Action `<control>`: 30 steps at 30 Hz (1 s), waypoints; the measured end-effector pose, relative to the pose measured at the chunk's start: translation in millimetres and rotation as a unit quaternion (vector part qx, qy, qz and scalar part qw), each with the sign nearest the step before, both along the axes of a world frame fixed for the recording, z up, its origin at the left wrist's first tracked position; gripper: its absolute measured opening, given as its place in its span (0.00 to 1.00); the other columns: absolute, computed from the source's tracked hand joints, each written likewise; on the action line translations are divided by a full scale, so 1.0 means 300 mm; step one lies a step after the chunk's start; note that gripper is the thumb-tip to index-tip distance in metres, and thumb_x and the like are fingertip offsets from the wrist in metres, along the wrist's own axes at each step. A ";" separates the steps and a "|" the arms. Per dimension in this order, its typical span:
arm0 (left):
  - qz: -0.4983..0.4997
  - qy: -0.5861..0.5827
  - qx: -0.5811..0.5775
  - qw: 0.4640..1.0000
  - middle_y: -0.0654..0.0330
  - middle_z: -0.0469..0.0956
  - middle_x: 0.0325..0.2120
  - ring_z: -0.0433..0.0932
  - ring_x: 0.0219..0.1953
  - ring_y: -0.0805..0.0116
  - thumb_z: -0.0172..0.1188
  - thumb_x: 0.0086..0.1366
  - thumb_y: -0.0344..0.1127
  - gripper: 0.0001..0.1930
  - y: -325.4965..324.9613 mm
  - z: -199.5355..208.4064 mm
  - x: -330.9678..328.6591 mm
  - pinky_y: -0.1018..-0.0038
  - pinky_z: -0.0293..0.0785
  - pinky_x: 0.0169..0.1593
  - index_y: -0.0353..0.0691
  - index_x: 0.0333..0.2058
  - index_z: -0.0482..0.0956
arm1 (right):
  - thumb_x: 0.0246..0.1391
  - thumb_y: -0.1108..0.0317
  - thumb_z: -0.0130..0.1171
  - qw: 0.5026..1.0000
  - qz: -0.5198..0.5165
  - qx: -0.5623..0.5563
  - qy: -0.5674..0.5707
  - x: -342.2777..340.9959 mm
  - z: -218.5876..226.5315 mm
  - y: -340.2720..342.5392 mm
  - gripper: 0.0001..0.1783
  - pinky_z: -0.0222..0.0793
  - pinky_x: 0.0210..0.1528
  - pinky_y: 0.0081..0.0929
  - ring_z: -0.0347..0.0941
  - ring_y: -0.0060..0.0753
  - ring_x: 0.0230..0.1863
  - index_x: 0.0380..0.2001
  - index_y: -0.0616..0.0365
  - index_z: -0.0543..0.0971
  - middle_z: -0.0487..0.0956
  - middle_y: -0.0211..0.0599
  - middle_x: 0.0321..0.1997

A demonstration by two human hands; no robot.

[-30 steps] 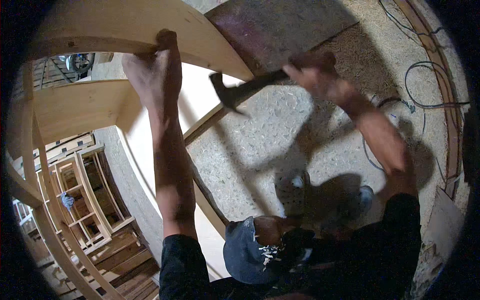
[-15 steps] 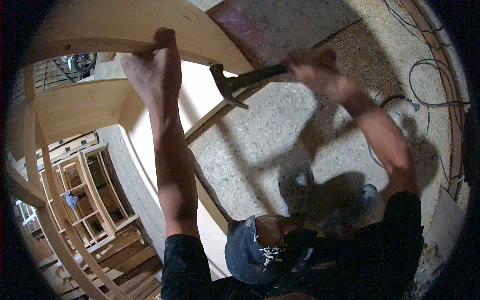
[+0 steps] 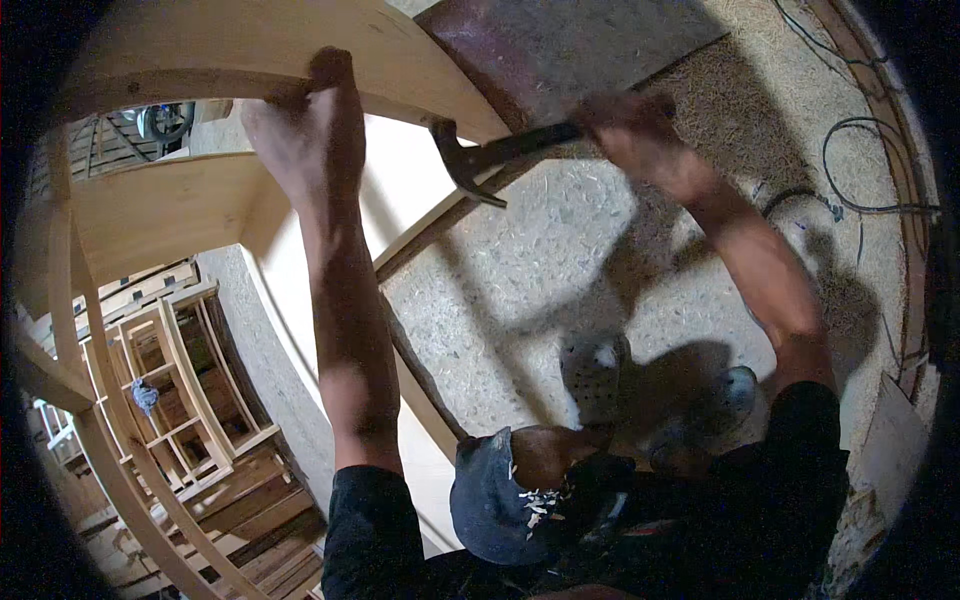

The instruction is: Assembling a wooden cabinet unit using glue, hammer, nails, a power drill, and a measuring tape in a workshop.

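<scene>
My left hand (image 3: 300,130) grips the lower edge of a curved pale wooden beam (image 3: 200,50) that arches across the top of the view. In my right hand (image 3: 630,135) is a dark claw hammer (image 3: 490,155), its head just under the right end of the beam. Both forearms rise from the bottom of the picture. My hammer hand is blurred by motion.
Below lies a chipboard floor (image 3: 540,280) with wood shavings, my two grey shoes (image 3: 600,365) and a dark reddish panel (image 3: 570,50). Black cables (image 3: 850,170) trail at the right. Curved timber frames and wooden shelving (image 3: 170,380) drop away at the lower left. A blue pouch (image 3: 490,500) hangs at my waist.
The hammer has swung up and left, from well below the beam to its head right at the beam's underside. My left hand has kept its grip.
</scene>
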State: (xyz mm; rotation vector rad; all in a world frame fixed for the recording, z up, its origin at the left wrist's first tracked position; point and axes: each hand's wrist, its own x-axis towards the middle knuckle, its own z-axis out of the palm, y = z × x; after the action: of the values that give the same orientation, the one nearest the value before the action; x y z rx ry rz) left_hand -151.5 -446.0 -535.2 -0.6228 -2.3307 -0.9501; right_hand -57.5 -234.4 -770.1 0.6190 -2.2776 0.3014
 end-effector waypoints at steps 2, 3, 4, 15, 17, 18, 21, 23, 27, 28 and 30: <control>-0.005 0.037 -0.014 0.999 0.58 0.78 0.18 0.73 0.23 0.73 0.57 0.56 0.32 0.10 -0.001 0.000 0.004 0.72 0.69 0.32 0.27 0.26 0.77 | 0.50 0.74 0.58 0.945 -0.103 0.287 0.115 0.010 0.004 -0.005 0.10 0.71 0.27 0.36 0.73 0.37 0.24 0.37 0.57 0.73 0.73 0.37 0.25; -0.010 0.028 -0.018 0.999 0.58 0.78 0.18 0.73 0.23 0.73 0.57 0.56 0.32 0.10 0.001 -0.004 0.007 0.72 0.69 0.32 0.27 0.26 0.77 | 0.53 0.73 0.56 0.993 0.011 0.088 0.077 0.014 0.009 -0.009 0.12 0.71 0.28 0.35 0.74 0.37 0.25 0.42 0.57 0.74 0.74 0.38 0.27; -0.029 0.029 0.018 0.999 0.58 0.78 0.18 0.73 0.23 0.73 0.57 0.56 0.32 0.10 0.004 -0.004 0.006 0.71 0.69 0.32 0.27 0.26 0.77 | 0.55 0.72 0.54 0.992 0.086 -0.042 0.086 0.017 0.015 -0.010 0.13 0.72 0.29 0.33 0.74 0.37 0.26 0.45 0.57 0.74 0.75 0.37 0.28; -0.016 -0.061 0.008 0.998 0.55 0.82 0.26 0.78 0.30 0.73 0.61 0.61 0.31 0.10 -0.044 -0.072 0.000 0.72 0.73 0.36 0.27 0.33 0.78 | 0.56 0.69 0.55 0.985 0.067 -0.039 -0.156 0.230 -0.009 0.049 0.06 0.75 0.31 0.38 0.78 0.40 0.32 0.38 0.54 0.73 0.73 0.36 0.29; -0.049 -0.092 0.093 0.990 0.55 0.82 0.28 0.78 0.32 0.72 0.63 0.63 0.31 0.10 -0.014 -0.178 0.036 0.72 0.74 0.38 0.30 0.38 0.78 | 0.55 0.66 0.57 0.978 0.072 -0.012 -0.195 0.309 -0.016 0.095 0.06 0.76 0.32 0.41 0.78 0.41 0.32 0.35 0.53 0.73 0.73 0.37 0.29; -0.016 -0.127 0.108 0.986 0.55 0.82 0.29 0.78 0.32 0.72 0.64 0.63 0.31 0.11 0.006 -0.234 0.058 0.72 0.74 0.39 0.31 0.40 0.78 | 0.55 0.66 0.57 0.953 0.046 -0.024 -0.297 0.353 -0.011 0.118 0.07 0.75 0.32 0.43 0.78 0.45 0.33 0.37 0.53 0.74 0.75 0.38 0.30; 0.036 -0.120 0.135 0.983 0.54 0.82 0.28 0.79 0.33 0.70 0.65 0.63 0.32 0.09 0.051 -0.370 0.102 0.71 0.75 0.38 0.32 0.38 0.78 | 0.55 0.66 0.57 0.903 0.003 -0.068 -0.424 0.494 0.064 0.219 0.11 0.74 0.34 0.47 0.79 0.51 0.34 0.42 0.52 0.74 0.78 0.42 0.33; 0.102 -0.076 0.195 0.972 0.53 0.82 0.29 0.81 0.32 0.65 0.65 0.63 0.33 0.10 0.070 -0.456 0.099 0.68 0.75 0.38 0.31 0.38 0.79 | 0.55 0.67 0.58 0.880 -0.011 -0.101 -0.464 0.603 0.159 0.297 0.15 0.73 0.35 0.49 0.79 0.53 0.35 0.46 0.51 0.75 0.79 0.45 0.35; 0.170 -0.323 -0.106 0.925 0.48 0.83 0.31 0.82 0.29 0.57 0.64 0.62 0.39 0.14 -0.006 -0.567 0.087 0.63 0.77 0.37 0.31 0.38 0.81 | 0.53 0.69 0.60 0.826 -0.107 -0.157 -0.531 0.852 0.446 0.385 0.21 0.72 0.38 0.51 0.79 0.56 0.36 0.52 0.50 0.74 0.81 0.49 0.36; 0.098 -0.432 -0.317 0.838 0.46 0.83 0.31 0.82 0.29 0.55 0.64 0.62 0.42 0.16 -0.042 -0.578 0.097 0.62 0.77 0.37 0.31 0.37 0.82 | 0.52 0.70 0.61 0.801 -0.156 -0.191 -0.546 0.917 0.536 0.386 0.22 0.71 0.38 0.52 0.78 0.57 0.37 0.52 0.50 0.74 0.81 0.49 0.36; -0.104 -0.448 -0.477 0.749 0.45 0.83 0.36 0.82 0.36 0.49 0.63 0.61 0.44 0.17 -0.117 -0.570 0.263 0.60 0.78 0.42 0.33 0.37 0.83 | 0.52 0.69 0.62 0.827 -0.206 -0.164 -0.496 1.031 0.732 0.373 0.20 0.71 0.39 0.52 0.78 0.58 0.38 0.51 0.51 0.75 0.81 0.49 0.35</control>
State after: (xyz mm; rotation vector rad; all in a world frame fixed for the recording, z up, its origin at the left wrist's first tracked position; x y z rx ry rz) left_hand -72.7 -481.0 -706.2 -0.9478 -3.6970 0.0687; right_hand 251.7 -122.6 -550.5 -0.3377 -3.1251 0.9410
